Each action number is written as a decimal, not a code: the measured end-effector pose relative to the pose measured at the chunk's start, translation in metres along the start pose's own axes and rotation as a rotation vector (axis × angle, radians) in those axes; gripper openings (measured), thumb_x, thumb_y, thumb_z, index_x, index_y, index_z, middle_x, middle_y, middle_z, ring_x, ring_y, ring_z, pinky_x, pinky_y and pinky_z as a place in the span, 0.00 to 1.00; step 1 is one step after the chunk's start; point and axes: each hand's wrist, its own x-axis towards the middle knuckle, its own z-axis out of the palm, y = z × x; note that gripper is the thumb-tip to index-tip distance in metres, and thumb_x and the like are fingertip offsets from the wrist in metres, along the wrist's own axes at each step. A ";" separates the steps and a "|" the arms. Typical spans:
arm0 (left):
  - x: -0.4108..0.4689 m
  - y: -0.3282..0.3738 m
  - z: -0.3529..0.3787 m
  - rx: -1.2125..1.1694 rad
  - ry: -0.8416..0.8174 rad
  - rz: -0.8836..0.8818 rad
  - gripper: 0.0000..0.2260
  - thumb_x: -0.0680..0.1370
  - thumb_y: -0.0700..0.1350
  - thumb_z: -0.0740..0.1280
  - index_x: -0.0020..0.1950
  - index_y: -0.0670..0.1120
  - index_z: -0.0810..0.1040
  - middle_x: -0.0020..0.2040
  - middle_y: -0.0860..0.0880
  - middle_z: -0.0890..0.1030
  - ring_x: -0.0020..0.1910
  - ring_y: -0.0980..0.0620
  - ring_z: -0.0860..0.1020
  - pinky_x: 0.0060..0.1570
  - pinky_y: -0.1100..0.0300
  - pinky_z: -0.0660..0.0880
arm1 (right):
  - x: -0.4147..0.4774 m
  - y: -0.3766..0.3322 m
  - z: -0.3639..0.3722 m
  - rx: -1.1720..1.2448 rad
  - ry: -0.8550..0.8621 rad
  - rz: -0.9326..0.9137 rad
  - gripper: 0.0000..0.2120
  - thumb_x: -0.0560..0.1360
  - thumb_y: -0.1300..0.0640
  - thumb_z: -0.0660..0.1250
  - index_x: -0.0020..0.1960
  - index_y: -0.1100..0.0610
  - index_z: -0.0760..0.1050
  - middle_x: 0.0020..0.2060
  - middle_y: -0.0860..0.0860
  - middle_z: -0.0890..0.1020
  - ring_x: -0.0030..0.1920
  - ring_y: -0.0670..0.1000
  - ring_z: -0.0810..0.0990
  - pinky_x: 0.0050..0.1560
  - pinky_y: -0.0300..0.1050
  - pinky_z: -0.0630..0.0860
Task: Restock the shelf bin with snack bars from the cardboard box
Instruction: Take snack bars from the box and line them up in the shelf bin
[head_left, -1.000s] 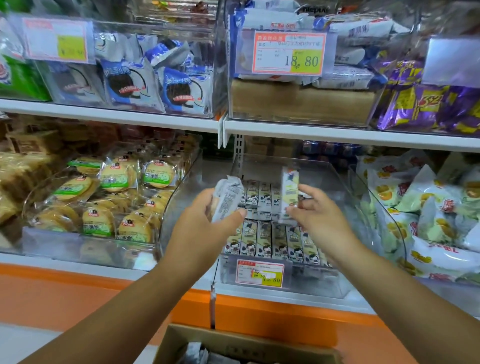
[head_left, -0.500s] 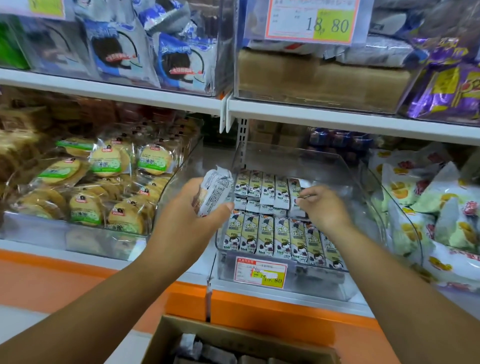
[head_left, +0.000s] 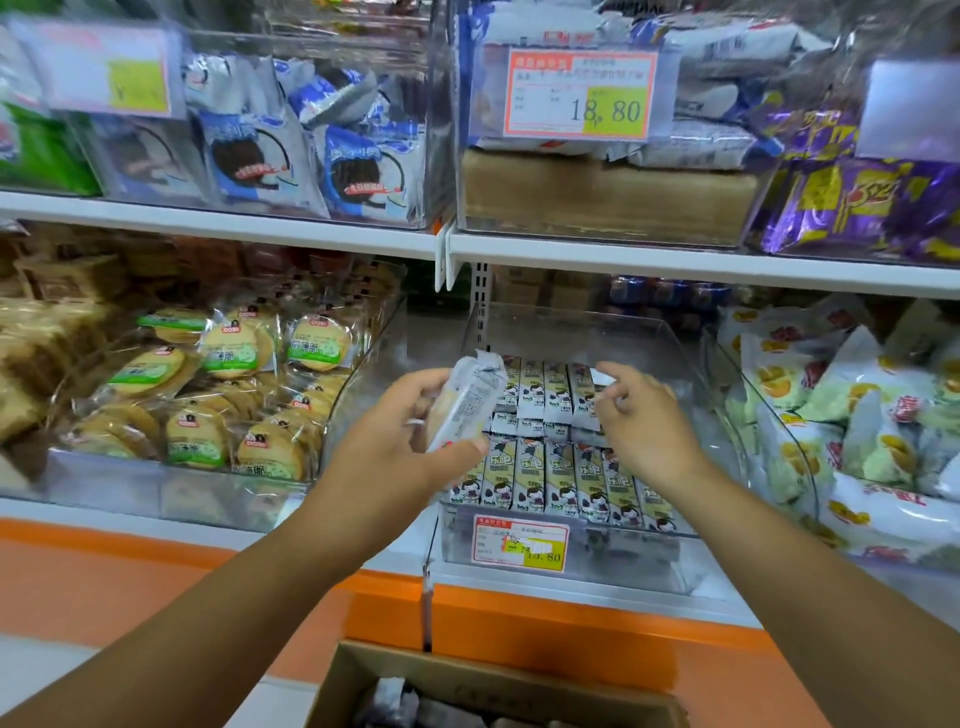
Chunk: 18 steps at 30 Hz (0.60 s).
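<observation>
A clear shelf bin (head_left: 639, 558) on the lower shelf holds snack bars in two rows, a front row (head_left: 563, 480) and a back row (head_left: 545, 387). My left hand (head_left: 400, 447) grips a small stack of silver-wrapped snack bars (head_left: 465, 402) at the bin's left edge. My right hand (head_left: 641, 421) hovers over the right end of the back row, fingers loosely curled and holding nothing, fingertips at the wrapper end of the rightmost bar (head_left: 586, 387). The open cardboard box (head_left: 457, 680) sits below at the bottom edge, with more bars inside.
Clear bins flank the target one: round cakes (head_left: 228, 395) at left, white and yellow snack bags (head_left: 852, 415) at right. An upper shelf (head_left: 675, 260) with more bins and a price tag (head_left: 582, 93) overhangs the bin. The shelf base is orange.
My right hand set its snack bar down at the right end of the back row and let go. My left hand stayed put with its stack. The camera tilted slightly.
</observation>
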 end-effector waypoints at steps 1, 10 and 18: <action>-0.001 0.000 0.002 -0.014 -0.020 -0.023 0.20 0.74 0.41 0.74 0.58 0.61 0.74 0.51 0.54 0.84 0.47 0.53 0.84 0.37 0.59 0.81 | -0.009 -0.007 -0.005 0.082 0.001 -0.025 0.18 0.80 0.56 0.58 0.70 0.49 0.68 0.48 0.43 0.77 0.58 0.51 0.74 0.55 0.46 0.71; -0.014 0.015 0.022 -0.057 -0.290 -0.164 0.09 0.82 0.46 0.62 0.61 0.52 0.78 0.49 0.52 0.87 0.48 0.57 0.84 0.48 0.60 0.81 | -0.072 -0.050 -0.035 0.539 -0.241 -0.144 0.13 0.77 0.50 0.65 0.59 0.35 0.74 0.49 0.44 0.83 0.47 0.41 0.82 0.46 0.38 0.76; -0.018 0.010 0.021 -0.151 -0.300 -0.235 0.11 0.80 0.41 0.65 0.60 0.53 0.78 0.56 0.49 0.84 0.51 0.50 0.85 0.53 0.50 0.81 | -0.075 -0.054 -0.035 0.632 -0.236 -0.139 0.12 0.77 0.58 0.66 0.57 0.45 0.78 0.44 0.50 0.83 0.42 0.44 0.81 0.42 0.40 0.75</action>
